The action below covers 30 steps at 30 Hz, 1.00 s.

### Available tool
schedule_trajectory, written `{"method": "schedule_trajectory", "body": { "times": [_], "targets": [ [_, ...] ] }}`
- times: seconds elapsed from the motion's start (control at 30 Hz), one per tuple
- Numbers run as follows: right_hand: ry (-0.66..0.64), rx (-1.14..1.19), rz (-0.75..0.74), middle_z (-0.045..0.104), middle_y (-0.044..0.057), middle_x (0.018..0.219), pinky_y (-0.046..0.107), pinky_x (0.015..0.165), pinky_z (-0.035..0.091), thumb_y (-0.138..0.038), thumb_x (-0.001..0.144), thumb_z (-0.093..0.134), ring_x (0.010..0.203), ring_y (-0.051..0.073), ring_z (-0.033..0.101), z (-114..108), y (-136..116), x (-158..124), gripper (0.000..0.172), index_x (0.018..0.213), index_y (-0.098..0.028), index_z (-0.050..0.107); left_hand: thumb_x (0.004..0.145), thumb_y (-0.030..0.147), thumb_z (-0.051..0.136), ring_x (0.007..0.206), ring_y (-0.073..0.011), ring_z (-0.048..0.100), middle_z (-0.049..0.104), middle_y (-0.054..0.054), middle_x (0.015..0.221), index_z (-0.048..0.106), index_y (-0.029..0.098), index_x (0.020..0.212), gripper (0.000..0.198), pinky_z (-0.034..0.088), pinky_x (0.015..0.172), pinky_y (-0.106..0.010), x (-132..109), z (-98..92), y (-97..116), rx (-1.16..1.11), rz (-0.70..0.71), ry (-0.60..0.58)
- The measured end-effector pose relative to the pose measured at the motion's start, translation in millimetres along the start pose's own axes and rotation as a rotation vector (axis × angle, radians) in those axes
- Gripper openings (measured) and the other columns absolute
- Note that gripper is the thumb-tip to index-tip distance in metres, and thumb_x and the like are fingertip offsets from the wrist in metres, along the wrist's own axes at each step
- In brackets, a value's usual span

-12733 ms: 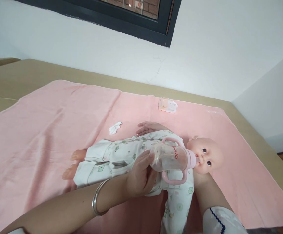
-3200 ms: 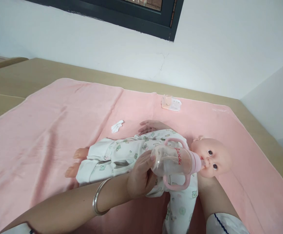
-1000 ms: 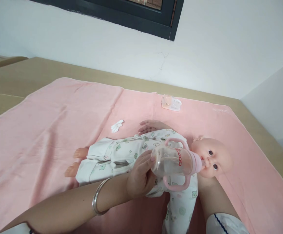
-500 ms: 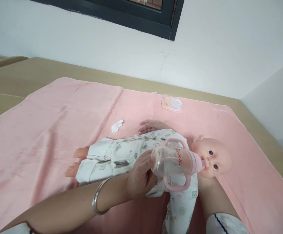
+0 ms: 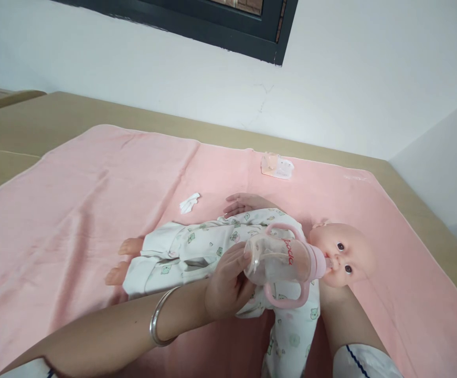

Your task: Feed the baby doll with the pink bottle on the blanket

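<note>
A baby doll (image 5: 220, 241) in white patterned clothes lies on its back, bare feet to the left and head to the right. My left hand (image 5: 230, 281) is closed on the base of a clear feeding bottle (image 5: 279, 257) with pink handles. The bottle is tilted over the doll's chest, its teat at the doll's mouth. My right forearm (image 5: 340, 315) passes under the doll's neck. Beyond the doll's far side my right hand (image 5: 246, 202) shows, fingers stretched out and partly hidden by the doll's sleeve.
A pink blanket (image 5: 74, 220) covers much of the wooden surface (image 5: 94, 107). Near the doll lies a small crumpled white cloth (image 5: 190, 203). Farther back is a small clear and peach-coloured item (image 5: 277, 166). A white wall with a dark window frame (image 5: 228, 39) stands behind.
</note>
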State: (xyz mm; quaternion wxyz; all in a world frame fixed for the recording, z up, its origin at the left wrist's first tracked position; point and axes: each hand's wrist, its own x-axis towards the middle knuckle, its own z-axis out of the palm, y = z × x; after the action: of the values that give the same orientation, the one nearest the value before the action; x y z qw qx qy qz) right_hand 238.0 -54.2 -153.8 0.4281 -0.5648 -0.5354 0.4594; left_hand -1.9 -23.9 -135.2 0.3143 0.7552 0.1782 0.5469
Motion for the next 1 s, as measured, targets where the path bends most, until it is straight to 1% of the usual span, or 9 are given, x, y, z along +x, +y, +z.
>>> {"method": "schedule_trajectory", "body": {
  "times": [0.3,0.5,0.63,0.7,0.77,0.8,0.87,0.93,1.0],
  "targets": [
    [0.098,-0.138,0.014,0.064,0.016,0.085,0.049,0.102,0.040,-0.092,0.056,0.036,0.120,0.029,0.054,0,1,3,0.088,0.079,-0.014,0.069,0.096,0.023,0.052,0.066,-0.0194,0.054,0.060,-0.002,0.076,0.058,0.027,0.117,0.022,0.050,0.062,-0.037,5,-1.0,3,0.004,-0.017,0.011],
    [-0.011,-0.125,0.009,0.060,0.011,0.082,0.046,0.079,0.052,-0.073,0.067,0.051,0.114,0.032,0.057,-2,-15,45,0.056,0.091,-0.026,0.068,0.094,0.011,0.048,0.073,-0.0175,0.058,0.062,-0.002,0.082,0.057,0.022,0.118,0.028,0.052,0.068,-0.035,-1,0.5,-1,0.029,-0.004,0.003],
    [-0.003,-0.024,-0.131,0.058,0.011,0.086,0.045,0.080,0.052,-0.080,0.066,0.037,0.106,0.026,0.058,-7,0,48,0.072,0.096,-0.023,0.069,0.097,0.019,0.047,0.069,-0.0188,0.057,0.061,-0.003,0.080,0.059,0.021,0.117,0.024,0.051,0.065,-0.036,-5,3.7,-2,-0.007,-0.031,0.052],
    [0.174,0.163,-0.372,0.055,0.010,0.080,0.044,0.079,0.053,-0.090,0.058,0.028,0.104,0.026,0.058,-3,11,45,0.082,0.090,-0.025,0.068,0.098,0.023,0.047,0.067,-0.0195,0.056,0.061,-0.004,0.078,0.060,0.023,0.115,0.021,0.051,0.063,-0.037,-4,3.3,-1,-0.010,-0.052,0.042],
    [0.571,0.473,-0.640,0.057,0.007,0.078,0.040,0.076,0.056,-0.090,0.055,0.035,0.102,0.023,0.060,7,14,42,0.074,0.085,-0.031,0.067,0.098,0.021,0.046,0.068,-0.0199,0.057,0.061,-0.004,0.078,0.059,0.023,0.114,0.021,0.051,0.063,-0.037,-1,1.5,0,0.009,-0.037,0.009],
    [0.806,0.673,-0.720,0.060,0.004,0.081,0.036,0.075,0.056,-0.082,0.057,0.044,0.099,0.020,0.062,13,10,41,0.061,0.086,-0.034,0.067,0.097,0.019,0.046,0.068,-0.0197,0.057,0.061,-0.004,0.078,0.059,0.024,0.113,0.021,0.051,0.062,-0.037,0,0.4,1,0.018,-0.018,0.003],
    [1.072,1.102,-0.690,0.065,-0.003,0.090,0.031,0.074,0.056,-0.062,0.059,0.050,0.093,0.015,0.066,23,-4,39,0.040,0.085,-0.038,0.070,0.096,0.017,0.046,0.066,-0.0188,0.055,0.060,-0.003,0.077,0.058,0.024,0.109,0.019,0.052,0.063,-0.037,2,-1.4,2,0.025,0.001,-0.002],
    [1.141,1.488,-0.586,0.068,-0.001,0.092,0.032,0.069,0.054,-0.057,0.065,0.035,0.087,0.016,0.069,28,-20,38,0.045,0.074,-0.033,0.072,0.095,0.018,0.048,0.065,-0.0184,0.055,0.060,-0.003,0.077,0.058,0.024,0.107,0.017,0.052,0.063,-0.037,3,-2.1,3,0.023,-0.008,0.002],
    [1.148,1.640,-0.391,0.068,0.001,0.089,0.031,0.065,0.052,-0.059,0.066,0.022,0.084,0.017,0.069,28,-26,37,0.056,0.069,-0.031,0.071,0.095,0.018,0.049,0.067,-0.0194,0.057,0.062,-0.004,0.079,0.058,0.024,0.110,0.019,0.053,0.063,-0.037,2,-1.8,3,0.037,-0.017,0.005]
  ]
}}
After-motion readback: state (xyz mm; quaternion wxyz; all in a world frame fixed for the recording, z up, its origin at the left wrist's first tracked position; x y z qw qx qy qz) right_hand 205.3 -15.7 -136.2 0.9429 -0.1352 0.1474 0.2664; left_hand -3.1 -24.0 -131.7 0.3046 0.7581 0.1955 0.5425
